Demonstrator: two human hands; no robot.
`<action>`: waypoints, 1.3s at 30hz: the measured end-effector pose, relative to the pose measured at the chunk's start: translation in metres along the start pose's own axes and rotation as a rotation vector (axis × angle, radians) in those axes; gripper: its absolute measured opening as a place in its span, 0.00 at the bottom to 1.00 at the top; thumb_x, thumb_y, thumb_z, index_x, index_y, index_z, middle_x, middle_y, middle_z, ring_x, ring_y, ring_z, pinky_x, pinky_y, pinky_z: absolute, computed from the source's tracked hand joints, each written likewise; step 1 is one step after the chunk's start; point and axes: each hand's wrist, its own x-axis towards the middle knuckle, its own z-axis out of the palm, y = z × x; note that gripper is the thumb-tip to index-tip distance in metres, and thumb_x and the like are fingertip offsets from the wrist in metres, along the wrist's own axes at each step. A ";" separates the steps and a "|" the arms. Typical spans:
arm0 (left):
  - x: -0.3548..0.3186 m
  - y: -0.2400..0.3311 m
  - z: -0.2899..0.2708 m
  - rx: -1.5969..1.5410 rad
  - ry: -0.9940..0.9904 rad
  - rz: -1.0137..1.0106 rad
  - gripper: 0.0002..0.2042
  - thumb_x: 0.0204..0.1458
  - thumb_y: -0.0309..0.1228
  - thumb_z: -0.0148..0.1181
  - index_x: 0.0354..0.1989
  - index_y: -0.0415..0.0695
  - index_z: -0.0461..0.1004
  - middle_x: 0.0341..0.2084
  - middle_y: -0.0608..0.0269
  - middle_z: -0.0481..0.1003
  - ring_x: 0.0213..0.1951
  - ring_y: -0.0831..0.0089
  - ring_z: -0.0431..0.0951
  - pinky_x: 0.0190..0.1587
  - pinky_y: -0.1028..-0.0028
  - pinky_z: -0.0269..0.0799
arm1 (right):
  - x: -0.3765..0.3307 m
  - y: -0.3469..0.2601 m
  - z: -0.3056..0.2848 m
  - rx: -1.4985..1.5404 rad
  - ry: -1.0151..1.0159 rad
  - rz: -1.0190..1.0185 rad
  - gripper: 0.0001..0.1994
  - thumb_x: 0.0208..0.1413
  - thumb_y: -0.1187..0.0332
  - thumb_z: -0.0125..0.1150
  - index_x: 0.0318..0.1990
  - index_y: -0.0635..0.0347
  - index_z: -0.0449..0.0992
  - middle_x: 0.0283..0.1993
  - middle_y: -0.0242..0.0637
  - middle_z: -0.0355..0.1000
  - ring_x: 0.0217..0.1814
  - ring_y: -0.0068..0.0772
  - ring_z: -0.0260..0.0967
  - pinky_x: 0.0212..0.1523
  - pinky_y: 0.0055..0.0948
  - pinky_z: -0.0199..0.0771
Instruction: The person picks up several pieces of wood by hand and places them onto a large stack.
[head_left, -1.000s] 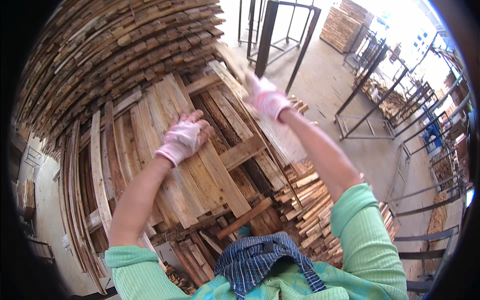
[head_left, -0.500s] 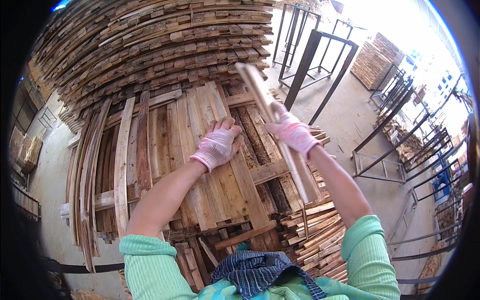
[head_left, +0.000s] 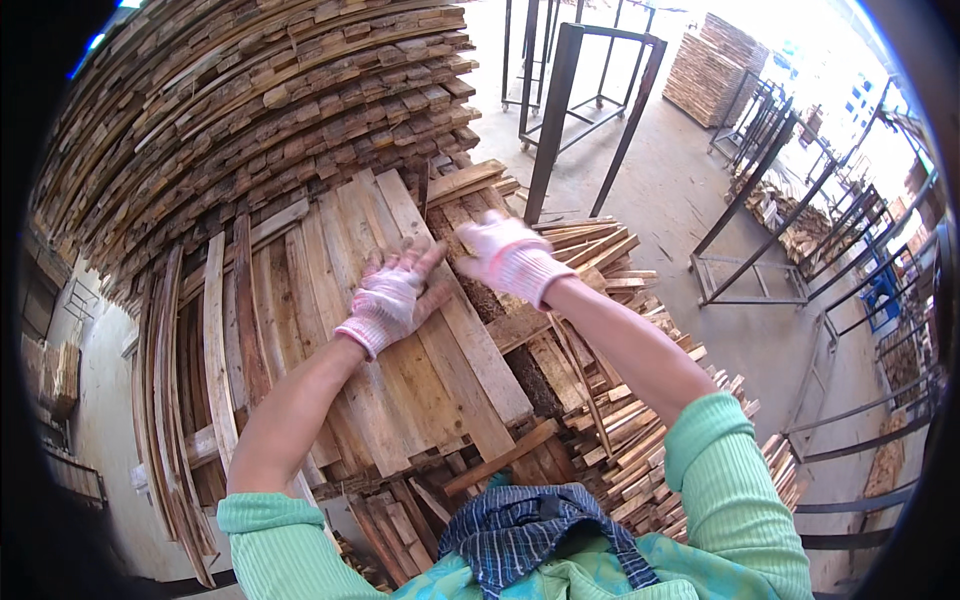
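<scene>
My left hand (head_left: 388,300), in a pink and white glove, lies flat with fingers spread on a wide, pale wooden plank (head_left: 450,330). That plank rests lengthwise on a bed of similar planks (head_left: 330,300) in front of me. My right hand (head_left: 508,256), gloved the same, hovers blurred just right of the left hand, over the plank's upper part. I see nothing held in it. Both forearms reach forward from green sleeves.
A tall curved stack of rough slats (head_left: 260,110) rises behind the planks. Short offcuts (head_left: 640,420) are heaped at the right. Black metal frame racks (head_left: 590,110) stand on the concrete floor, and another timber pile (head_left: 715,65) sits far back.
My right hand held a long narrow slat up at an angle; now the slat is out of the hand. Both hands have come together low over the planks.
</scene>
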 end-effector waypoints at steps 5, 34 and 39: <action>0.019 0.020 0.002 0.035 -0.061 0.054 0.31 0.62 0.60 0.41 0.72 0.65 0.60 0.74 0.48 0.51 0.75 0.48 0.49 0.74 0.46 0.35 | -0.007 0.106 0.070 0.095 0.106 0.061 0.23 0.61 0.65 0.58 0.63 0.55 0.67 0.56 0.56 0.73 0.59 0.52 0.73 0.58 0.41 0.74; 0.022 -0.004 0.016 0.053 0.141 0.200 0.23 0.59 0.48 0.54 0.62 0.61 0.73 0.63 0.43 0.66 0.62 0.44 0.66 0.66 0.51 0.57 | -0.069 0.310 -0.130 -0.696 0.576 0.175 0.13 0.55 0.61 0.56 0.46 0.53 0.73 0.36 0.43 0.73 0.38 0.53 0.72 0.35 0.55 0.70; 0.030 -0.018 0.018 -0.036 0.044 0.285 0.24 0.60 0.47 0.52 0.62 0.50 0.73 0.65 0.41 0.62 0.64 0.45 0.63 0.68 0.54 0.55 | -0.343 0.391 -0.134 -0.614 0.374 0.933 0.44 0.55 0.53 0.60 0.77 0.49 0.46 0.66 0.58 0.62 0.64 0.58 0.66 0.66 0.47 0.65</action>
